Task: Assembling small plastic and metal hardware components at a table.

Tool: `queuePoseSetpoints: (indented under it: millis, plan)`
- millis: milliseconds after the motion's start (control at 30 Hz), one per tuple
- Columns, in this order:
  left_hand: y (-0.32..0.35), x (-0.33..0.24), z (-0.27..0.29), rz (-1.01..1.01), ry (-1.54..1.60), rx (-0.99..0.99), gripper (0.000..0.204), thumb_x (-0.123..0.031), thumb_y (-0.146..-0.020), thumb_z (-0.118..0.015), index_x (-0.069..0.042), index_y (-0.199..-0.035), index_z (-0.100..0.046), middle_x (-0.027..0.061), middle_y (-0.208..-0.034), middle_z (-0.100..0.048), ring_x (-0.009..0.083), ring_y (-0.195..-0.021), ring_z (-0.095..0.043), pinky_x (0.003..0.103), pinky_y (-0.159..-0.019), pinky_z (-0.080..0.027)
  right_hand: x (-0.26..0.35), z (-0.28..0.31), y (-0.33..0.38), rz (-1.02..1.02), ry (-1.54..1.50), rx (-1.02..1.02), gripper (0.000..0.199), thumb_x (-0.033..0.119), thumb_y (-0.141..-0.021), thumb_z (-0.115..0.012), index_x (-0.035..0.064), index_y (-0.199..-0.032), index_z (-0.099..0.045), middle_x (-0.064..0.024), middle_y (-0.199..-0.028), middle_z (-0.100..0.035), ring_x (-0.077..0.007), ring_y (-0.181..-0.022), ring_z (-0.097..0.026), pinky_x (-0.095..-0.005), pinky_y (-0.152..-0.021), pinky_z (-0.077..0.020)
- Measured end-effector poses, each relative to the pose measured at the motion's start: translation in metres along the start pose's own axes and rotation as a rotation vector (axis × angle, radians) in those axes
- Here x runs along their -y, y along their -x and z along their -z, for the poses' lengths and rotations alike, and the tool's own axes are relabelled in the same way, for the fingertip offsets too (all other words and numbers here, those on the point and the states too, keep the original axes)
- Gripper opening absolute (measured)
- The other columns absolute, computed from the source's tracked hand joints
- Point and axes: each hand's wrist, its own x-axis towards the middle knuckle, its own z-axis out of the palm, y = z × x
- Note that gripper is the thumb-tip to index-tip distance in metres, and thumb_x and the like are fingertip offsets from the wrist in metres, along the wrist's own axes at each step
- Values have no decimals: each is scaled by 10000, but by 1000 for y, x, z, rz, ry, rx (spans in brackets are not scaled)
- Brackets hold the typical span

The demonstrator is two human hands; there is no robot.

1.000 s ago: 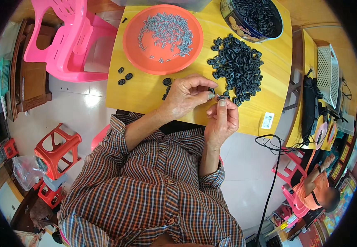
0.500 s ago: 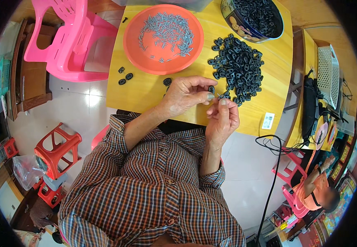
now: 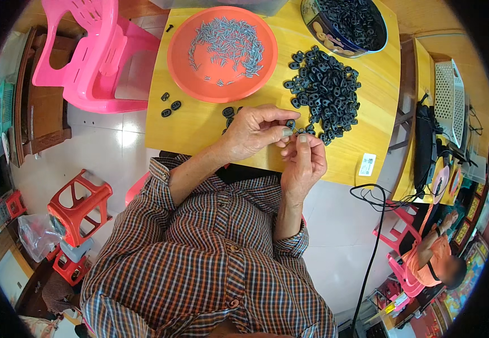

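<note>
A small black part (image 3: 290, 125) sits pinched between the fingertips of both hands just above the centre of the frame, over the yellow tabletop (image 3: 199, 121). The left hand (image 3: 253, 132) closes narrowly on it from the left; the right hand (image 3: 303, 160) meets it from below. Just to the upper right lies a pile of black parts (image 3: 326, 90). An orange plate (image 3: 222, 53) of grey pins sits at upper centre, a tin (image 3: 346, 25) of black parts at top right, a pink chair (image 3: 92, 56) at upper left.
</note>
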Motion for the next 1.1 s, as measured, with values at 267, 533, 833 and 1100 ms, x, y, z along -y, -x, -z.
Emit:
queuePoseSetpoints:
  millis: [267, 533, 833, 1100]
  plan:
    - [1, 4, 2, -23, -81, 2, 331, 36, -855, -581, -31, -1178, -606, -4, -846, -571, 61, -751, -585, 206, -695, -492, 2, -3, 1, 27, 78, -15, 85, 88, -908, -561, 20, -857, -559, -46, -712, -606, -65, -554, -511, -190, -503, -405]
    - [0, -1, 5, -83, -243, 21, 346, 11, -816, -627, -57, -1155, -632, -14, -810, -548, 63, -742, -513, 213, -677, -445, 1, 0, 1, 25, 113, 25, 99, 104, -904, -575, 19, -857, -559, -34, -691, -596, -61, -553, -508, -188, -505, -405]
    - [0, -3, 8, -82, -260, 57, 350, 11, -810, -630, -58, -1153, -635, -3, -822, -553, 76, -748, -516, 217, -676, -438, 0, 2, 1, -2, 141, 39, 111, 116, -900, -588, 18, -851, -571, -30, -682, -606, -57, -540, -510, -186, -506, -406]
    - [0, -1, 10, -92, -304, 87, 351, 32, -822, -609, -59, -1160, -632, 1, -850, -563, 75, -747, -525, 215, -660, -437, 1, 1, 1, -19, 134, 38, 100, 106, -894, -588, 17, -850, -576, -36, -697, -621, -52, -548, -515, -182, -508, -404]
